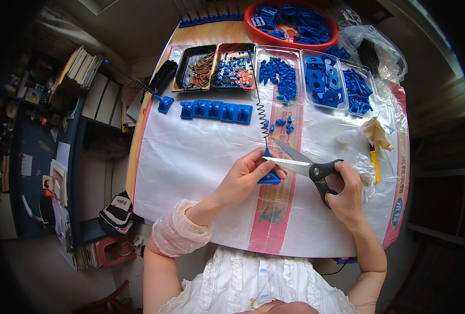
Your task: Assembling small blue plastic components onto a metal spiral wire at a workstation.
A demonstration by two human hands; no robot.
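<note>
Blue plastic piece (268,177) flat on table; black-handled scissors (304,166) open beside

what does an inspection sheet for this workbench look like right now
surface: table under white plastic sheet.
job's things: blue plastic part under left hand; scissors, blades open, beside it.
clutter: trays of screws, washers and blue pieces; red bowl; row of blue clips; yellow-handled tool.
grippers: left hand on part; right hand grips scissors.
cables: coiled wire rising from the part.
surroundings: shelves with papers at left.
</note>
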